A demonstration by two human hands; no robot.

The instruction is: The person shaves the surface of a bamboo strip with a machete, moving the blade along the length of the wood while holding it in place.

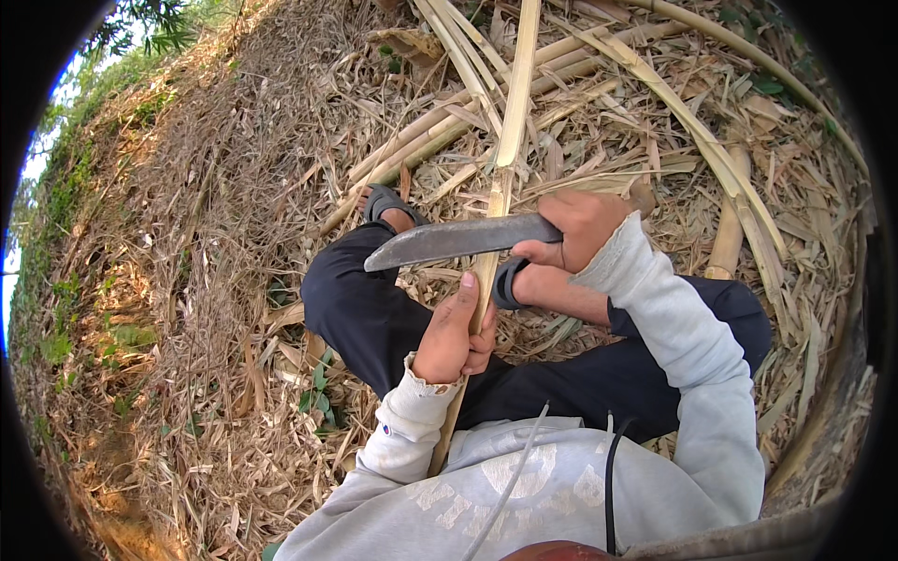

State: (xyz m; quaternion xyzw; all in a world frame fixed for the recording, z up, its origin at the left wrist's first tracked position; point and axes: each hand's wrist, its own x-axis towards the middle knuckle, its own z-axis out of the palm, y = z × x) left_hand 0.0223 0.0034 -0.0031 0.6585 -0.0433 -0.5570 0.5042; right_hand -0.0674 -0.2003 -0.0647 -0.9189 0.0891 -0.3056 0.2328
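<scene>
A long split bamboo strip runs from beside my waist up past my feet to the far edge. My left hand is closed round it, thumb laid along its upper face. In my right hand is a machete with a dark, broad blade pointing left. The blade lies across the strip just beyond my left thumb; whether its edge bites into the bamboo I cannot tell. Part of the machete's handle is hidden by my fingers.
I sit with bent legs in dark trousers and sandals. Beyond my feet, bamboo poles lie crossed with split strips. Another pole piece is at the right. Dry leaf litter covers the ground, sloping at left.
</scene>
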